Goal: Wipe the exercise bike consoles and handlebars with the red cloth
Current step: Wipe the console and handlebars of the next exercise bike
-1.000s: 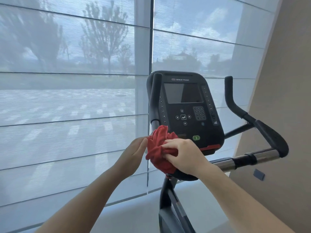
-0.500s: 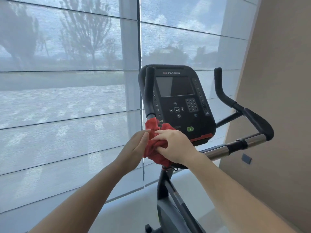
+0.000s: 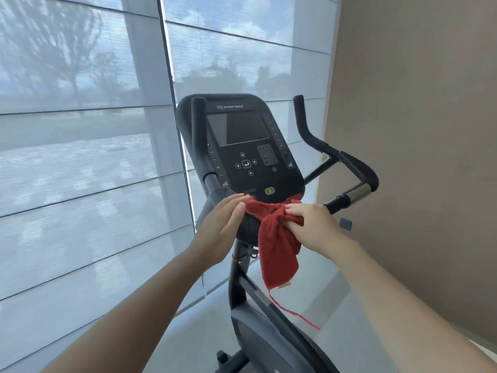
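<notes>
Beige wall (image 3: 416, 130) | shaded window (image 3: 80, 184) | red cloth (image 3: 279, 249) at console's (image 3: 242, 168) lower edge

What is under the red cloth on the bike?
The red cloth drapes over the console's lower edge and the black handlebar hub; the part beneath its folds is hidden.
</notes>
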{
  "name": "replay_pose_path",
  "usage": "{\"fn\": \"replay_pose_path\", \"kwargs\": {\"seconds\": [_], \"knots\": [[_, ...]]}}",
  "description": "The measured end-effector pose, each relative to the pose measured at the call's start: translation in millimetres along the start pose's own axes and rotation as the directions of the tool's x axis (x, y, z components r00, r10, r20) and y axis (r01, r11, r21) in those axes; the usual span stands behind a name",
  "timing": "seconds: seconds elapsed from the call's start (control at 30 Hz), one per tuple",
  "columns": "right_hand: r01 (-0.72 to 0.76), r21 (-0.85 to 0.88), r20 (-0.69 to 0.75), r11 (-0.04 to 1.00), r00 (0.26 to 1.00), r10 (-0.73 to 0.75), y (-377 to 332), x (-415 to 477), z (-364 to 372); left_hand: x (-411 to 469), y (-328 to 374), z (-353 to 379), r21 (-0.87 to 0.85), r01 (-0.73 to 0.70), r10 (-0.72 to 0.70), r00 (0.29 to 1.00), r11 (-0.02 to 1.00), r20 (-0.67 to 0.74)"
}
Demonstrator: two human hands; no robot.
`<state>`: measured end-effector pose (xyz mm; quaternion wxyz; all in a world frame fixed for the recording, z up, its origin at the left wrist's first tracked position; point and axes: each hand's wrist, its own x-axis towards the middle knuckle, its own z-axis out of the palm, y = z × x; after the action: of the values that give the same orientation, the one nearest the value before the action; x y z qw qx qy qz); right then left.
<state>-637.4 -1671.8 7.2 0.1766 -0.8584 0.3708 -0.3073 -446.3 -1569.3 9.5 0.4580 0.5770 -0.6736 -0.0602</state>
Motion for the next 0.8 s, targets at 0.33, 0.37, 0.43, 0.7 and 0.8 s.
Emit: {"fn": "replay_pose_path", "kwargs": {"seconds": [0.33,0.37,0.43,0.7,0.8], "knots": [[0.086,-0.04,-0.062,0.996,0.994,-0.088,-14,-15,23,-9,-17,18,0.265,-0.085,0.079,0.996,0.96,0.032],[0.087,-0.048,-0.049,0.995,0.995,-0.089,-13,-15,23,-9,-17,19,0.287,-0.09,0.085,0.996,0.954,0.029],[0.084,-0.062,-0.01,0.995,0.996,-0.084,-9,-13,21,-9,-17,20,0.304,-0.091,0.091,0.996,0.948,0.014],[0.173,-0.033,0.085,0.984,0.982,-0.169,13,-4,12,-4,-5,26,0.341,-0.036,0.048,0.999,0.939,-0.026],[0.219,-0.055,0.148,0.974,0.967,-0.209,29,2,3,-2,2,32,0.357,0.025,-0.015,0.999,0.934,-0.032]]}}
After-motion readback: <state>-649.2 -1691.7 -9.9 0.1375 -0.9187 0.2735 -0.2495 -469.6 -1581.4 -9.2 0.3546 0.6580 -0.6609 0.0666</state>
